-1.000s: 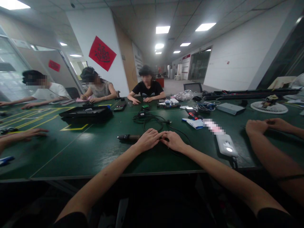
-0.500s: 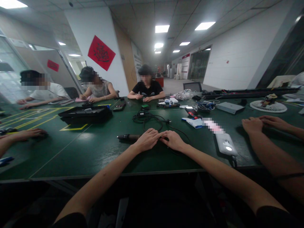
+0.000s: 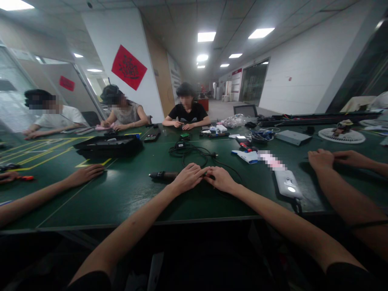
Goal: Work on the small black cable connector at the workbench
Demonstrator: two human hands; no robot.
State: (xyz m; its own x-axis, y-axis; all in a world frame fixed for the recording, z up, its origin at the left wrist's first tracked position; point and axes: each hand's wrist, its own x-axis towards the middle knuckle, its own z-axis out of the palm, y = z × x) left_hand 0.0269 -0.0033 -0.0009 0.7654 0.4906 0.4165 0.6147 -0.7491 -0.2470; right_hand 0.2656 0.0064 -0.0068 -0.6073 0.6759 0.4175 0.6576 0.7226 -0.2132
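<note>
A dark electric screwdriver (image 3: 163, 176) lies on the green table, its tip towards the left. My left hand (image 3: 189, 178) rests over the rear part of it, fingers stretched out to the right. Those fingertips meet my right hand (image 3: 222, 178), whose fingers are bent and pressed together. Whatever sits between the right fingers is hidden. Just beyond both hands a black cable (image 3: 197, 151) lies in loose loops, with a plug (image 3: 214, 154) at one end.
A black tray (image 3: 109, 144) stands to the left, near a co-worker's hand (image 3: 87, 173). To the right lie a blue-white packet (image 3: 247, 156), a white power bank (image 3: 287, 184) and another person's hands (image 3: 321, 159). A round white fan part (image 3: 341, 136) sits farther right. Several people sit around the table.
On the left, a co-worker's arm has reached farther right across the table, and an orange-tipped tool now shows by their other hand. My own hands have hardly moved.
</note>
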